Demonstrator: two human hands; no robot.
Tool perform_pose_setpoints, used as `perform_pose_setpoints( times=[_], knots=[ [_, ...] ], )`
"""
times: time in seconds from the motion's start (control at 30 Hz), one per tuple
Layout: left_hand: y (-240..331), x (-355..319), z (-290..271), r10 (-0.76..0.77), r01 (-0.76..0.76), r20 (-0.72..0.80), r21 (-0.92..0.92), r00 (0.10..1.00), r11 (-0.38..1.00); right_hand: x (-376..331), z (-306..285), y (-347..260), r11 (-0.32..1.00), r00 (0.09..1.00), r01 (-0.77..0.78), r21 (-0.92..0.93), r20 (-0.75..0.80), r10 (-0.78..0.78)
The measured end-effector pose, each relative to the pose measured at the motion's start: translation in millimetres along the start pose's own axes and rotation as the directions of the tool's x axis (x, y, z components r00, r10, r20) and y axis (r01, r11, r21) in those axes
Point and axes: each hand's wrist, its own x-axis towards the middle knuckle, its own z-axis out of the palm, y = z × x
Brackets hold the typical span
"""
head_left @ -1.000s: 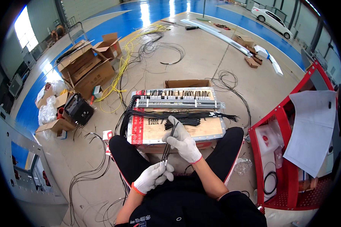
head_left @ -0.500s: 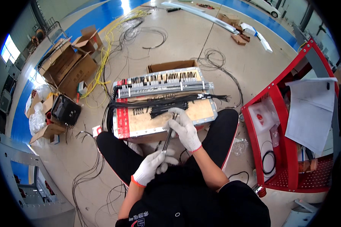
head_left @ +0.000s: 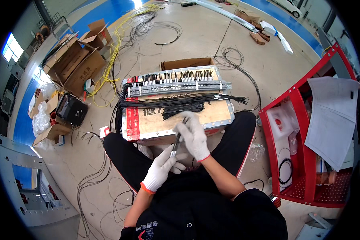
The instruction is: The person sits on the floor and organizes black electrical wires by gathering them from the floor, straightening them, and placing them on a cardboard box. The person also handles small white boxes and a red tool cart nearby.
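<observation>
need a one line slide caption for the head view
Left hand and right hand, both gloved, hold a bundle of dark wires before a wooden box topped with black cables.

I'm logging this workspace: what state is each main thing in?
Held black wires: bunched
Left hand: gloved, gripping the wires' near part
Right hand: gloved, gripping their far part
Large cardboard box: open
Yellow cable: loose, tangled
Paper sheet: creased, draped on red cabinet
Clear plastic: crumpled

Beyond the left hand (head_left: 159, 173), the crate (head_left: 219, 115), red tape (head_left: 132, 116) and carton (head_left: 86, 76) are printed; nearer, the shirt (head_left: 210, 214) is lettered.
</observation>
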Motion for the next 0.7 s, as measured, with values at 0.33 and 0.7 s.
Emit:
perform_pose_setpoints(
  times=[0.33,0.7],
  knots=[
    [-21.2,13.3,-11.6,0.017,-0.049,-0.190,-0.165,0.982,0.985,-31.6,25.8,-5.4,0.972,0.982,0.166,-0.166,0.119,-0.147],
    [-22.0,-8.4,0.1,-0.126,0.131,0.036,-0.322,0.991,0.937,-10.8,-1.4,21.4,0.919,0.986,-0.139,0.368,0.138,0.094]
  ],
)
